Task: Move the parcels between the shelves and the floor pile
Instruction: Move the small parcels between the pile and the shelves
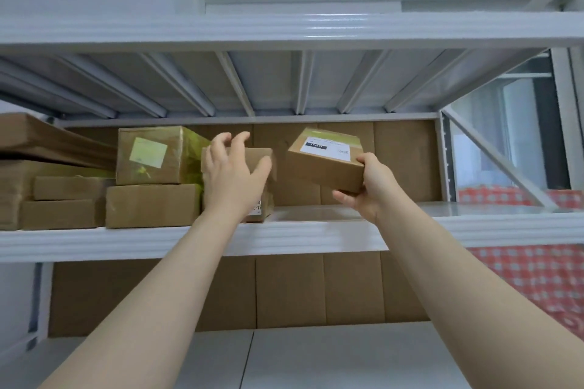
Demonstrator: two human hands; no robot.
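Cardboard parcel (325, 161) tilts above the bare shelf (316, 215), its near corner in the grip of the right hand (373, 189); the left hand (234, 174), spread wide and empty, hovers just left of it.

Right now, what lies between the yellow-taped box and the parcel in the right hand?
Head view: a small plain box, the left hand open in front of it.

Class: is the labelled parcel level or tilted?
Tilted: the labelled parcel slants above the shelf, gripped at one corner by the right hand.

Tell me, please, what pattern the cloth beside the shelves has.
The cloth is red-and-white checked; head view.
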